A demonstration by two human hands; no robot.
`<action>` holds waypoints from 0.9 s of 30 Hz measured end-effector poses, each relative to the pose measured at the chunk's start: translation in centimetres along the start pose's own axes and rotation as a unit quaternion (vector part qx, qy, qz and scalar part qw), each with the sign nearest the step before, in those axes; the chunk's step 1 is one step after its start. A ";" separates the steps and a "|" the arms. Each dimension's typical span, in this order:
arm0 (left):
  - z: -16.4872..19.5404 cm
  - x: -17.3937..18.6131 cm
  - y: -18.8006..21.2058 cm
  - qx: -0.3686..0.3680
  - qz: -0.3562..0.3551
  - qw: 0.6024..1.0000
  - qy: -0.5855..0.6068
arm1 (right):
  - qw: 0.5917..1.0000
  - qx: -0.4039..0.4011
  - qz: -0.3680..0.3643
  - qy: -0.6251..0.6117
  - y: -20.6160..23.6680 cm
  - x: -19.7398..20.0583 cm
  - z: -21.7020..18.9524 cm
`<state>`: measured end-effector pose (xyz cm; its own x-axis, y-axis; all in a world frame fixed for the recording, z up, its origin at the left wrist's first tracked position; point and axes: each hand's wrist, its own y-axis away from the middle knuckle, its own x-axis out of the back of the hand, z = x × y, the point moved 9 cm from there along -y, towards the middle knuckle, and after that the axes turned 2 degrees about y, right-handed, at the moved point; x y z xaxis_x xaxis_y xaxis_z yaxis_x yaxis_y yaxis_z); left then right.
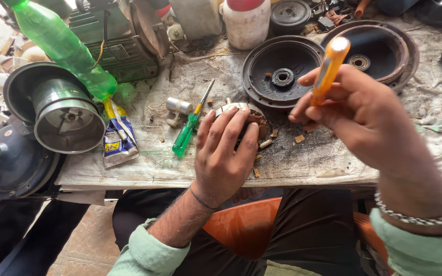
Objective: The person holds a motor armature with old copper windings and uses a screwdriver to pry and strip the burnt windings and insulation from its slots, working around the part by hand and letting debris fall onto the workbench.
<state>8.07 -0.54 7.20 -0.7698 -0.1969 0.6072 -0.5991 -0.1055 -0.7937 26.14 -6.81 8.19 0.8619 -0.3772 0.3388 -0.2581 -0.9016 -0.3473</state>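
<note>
My left hand (pixel 224 153) lies palm down over a round motor core (pixel 256 118) with brown windings, pressing it to the bench. Only the core's top rim and right side show past my fingers. My right hand (pixel 360 110) is raised to the right of it and grips an orange-handled tool (pixel 329 65), handle end up; its tip is hidden behind my fingers. A green-handled screwdriver (pixel 191 123) lies just left of my left hand. Small brown scraps (pixel 299 138) are scattered between the hands.
Two dark round motor covers (pixel 282 61) (pixel 374 48) sit behind the hands. At the left are a green plastic bottle (pixel 65 48), a metal fan housing (pixel 62 110), a foil pouch (pixel 118 140) and a small metal cylinder (pixel 178 106). A white jar (pixel 246 23) stands at the back.
</note>
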 end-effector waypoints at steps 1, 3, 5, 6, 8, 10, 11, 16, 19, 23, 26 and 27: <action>0.0 0.0 -0.1 0.001 -0.003 1.000 0.000 | 0.999 -0.018 0.021 -0.044 -0.2 -0.4 0.7; -0.1 0.0 -0.4 0.004 -0.007 1.000 0.001 | 0.988 -0.054 0.064 -0.129 -0.6 -1.6 2.2; 0.1 0.1 -0.7 0.003 -0.004 1.000 -0.002 | 0.982 -0.042 0.109 -0.151 -0.3 -2.6 2.6; 0.2 0.2 -0.8 0.002 -0.003 1.000 -0.003 | 0.977 -0.036 0.131 -0.163 0.0 -3.0 2.8; 0.1 0.1 -1.1 0.021 -0.005 1.000 -0.007 | 0.973 -0.019 0.130 -0.190 0.2 -3.9 2.8; 0.0 0.2 -1.1 0.039 -0.005 0.999 -0.010 | 0.971 -0.007 0.138 -0.197 0.7 -4.5 2.9; 0.0 0.3 -1.1 0.046 -0.002 0.999 -0.010 | 0.971 -0.003 0.148 -0.190 1.1 -4.7 2.9; -0.6 0.4 -0.9 0.075 0.015 0.997 0.031 | 0.961 0.008 0.159 -0.225 1.9 -5.3 3.5; -0.9 0.3 -0.7 0.080 0.011 0.996 0.046 | 0.963 0.023 0.152 -0.221 2.0 -5.9 3.4; -1.2 0.3 -0.5 0.083 0.008 0.994 0.072 | 0.963 0.009 0.131 -0.237 2.1 -6.4 3.5; -1.1 0.3 -0.3 0.083 0.005 0.993 0.079 | 0.962 -0.025 0.111 -0.249 2.2 -6.8 3.9; -1.2 0.3 -0.2 0.085 0.005 0.993 0.080 | 0.962 -0.035 0.103 -0.249 2.2 -6.9 4.0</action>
<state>7.73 0.61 7.60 -0.8087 -0.0433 0.5866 -0.5559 -0.2697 -0.7863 21.33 -5.34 1.56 0.8870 -0.4167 -0.1991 -0.4598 -0.8372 -0.2961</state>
